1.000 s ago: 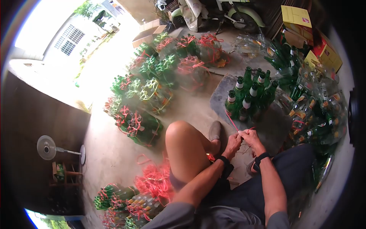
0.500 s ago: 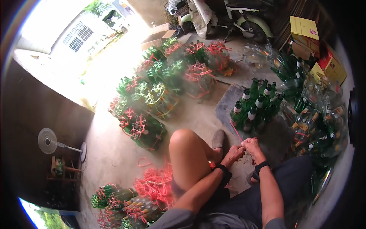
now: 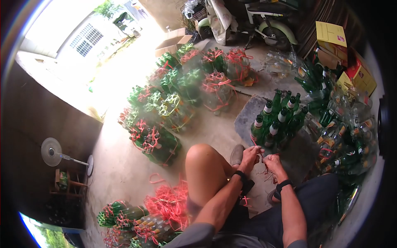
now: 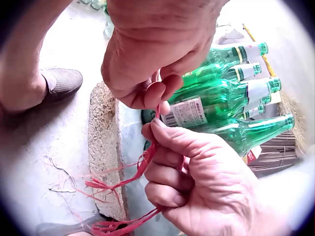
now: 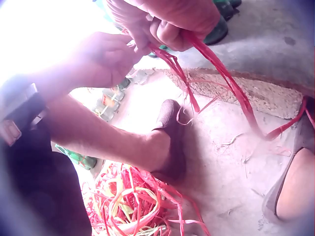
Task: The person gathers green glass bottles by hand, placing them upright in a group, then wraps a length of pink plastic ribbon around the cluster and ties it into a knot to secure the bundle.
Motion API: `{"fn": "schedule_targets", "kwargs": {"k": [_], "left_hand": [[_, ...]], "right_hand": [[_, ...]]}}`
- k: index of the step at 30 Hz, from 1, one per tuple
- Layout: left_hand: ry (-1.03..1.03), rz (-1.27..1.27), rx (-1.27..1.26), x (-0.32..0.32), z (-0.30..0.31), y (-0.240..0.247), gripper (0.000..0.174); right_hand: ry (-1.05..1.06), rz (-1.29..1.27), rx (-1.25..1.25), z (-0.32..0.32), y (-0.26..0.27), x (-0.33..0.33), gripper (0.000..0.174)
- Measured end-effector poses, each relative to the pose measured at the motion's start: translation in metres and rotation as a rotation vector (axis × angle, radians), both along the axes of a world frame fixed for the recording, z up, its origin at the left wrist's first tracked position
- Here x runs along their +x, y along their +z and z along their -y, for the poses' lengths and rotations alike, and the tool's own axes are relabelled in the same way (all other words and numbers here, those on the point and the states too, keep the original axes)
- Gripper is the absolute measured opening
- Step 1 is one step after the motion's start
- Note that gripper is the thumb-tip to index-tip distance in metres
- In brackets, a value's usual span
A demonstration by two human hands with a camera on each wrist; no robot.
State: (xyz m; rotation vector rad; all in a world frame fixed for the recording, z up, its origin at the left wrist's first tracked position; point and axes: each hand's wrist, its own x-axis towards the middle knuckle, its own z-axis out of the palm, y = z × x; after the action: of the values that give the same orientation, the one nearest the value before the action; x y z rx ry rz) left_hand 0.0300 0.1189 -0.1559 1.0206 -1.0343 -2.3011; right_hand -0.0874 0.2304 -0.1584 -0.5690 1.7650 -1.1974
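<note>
Red plastic twine [image 4: 140,164] runs between both hands in front of a cluster of green glass bottles [image 3: 275,124]. My left hand [image 4: 157,49] pinches the twine between thumb and fingertips, close by the bottles' lower ends. Just below it, my right hand [image 4: 206,172] holds the same twine, thumb on top and the other fingers curled. Loose frayed ends hang from the right hand [image 5: 184,17] toward the floor. The bottles stand upright, packed together on a grey slab [image 3: 247,113]; one shows a white label [image 4: 186,113]. In the head view the two hands are slightly apart.
Loose bottles [image 3: 331,136] lie heaped at the right by yellow cartons [image 3: 331,35]. Tied bottle bundles [image 3: 153,140] stand on the left floor. A red twine pile [image 5: 130,199] lies beside my shoe [image 5: 170,115]. A fan [image 3: 51,151] and a motorbike [image 3: 264,31] stand farther off.
My left hand has moved up toward the bottles and away from the right hand, which dropped slightly. The long taut stretch of twine toward the bottles no longer shows. The head view has shifted.
</note>
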Motion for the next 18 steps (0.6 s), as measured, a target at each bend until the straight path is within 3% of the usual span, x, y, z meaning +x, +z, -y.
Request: {"fn": "schedule_targets", "kwargs": {"k": [9,15,18], "left_hand": [[0.093,-0.065,0.163,-0.011,-0.004,-0.017,0.018],[0.104,-0.077,0.201,-0.010,-0.007,-0.013,0.015],[0.106,-0.083,0.204,-0.010,-0.010,-0.016,0.015]], "right_hand": [[0.024,-0.084,0.000,0.000,-0.012,-0.002,0.018],[-0.004,-0.226,0.038,0.000,-0.022,0.001,0.019],[-0.023,-0.422,0.072,-0.006,-0.018,0.005,0.022]]}}
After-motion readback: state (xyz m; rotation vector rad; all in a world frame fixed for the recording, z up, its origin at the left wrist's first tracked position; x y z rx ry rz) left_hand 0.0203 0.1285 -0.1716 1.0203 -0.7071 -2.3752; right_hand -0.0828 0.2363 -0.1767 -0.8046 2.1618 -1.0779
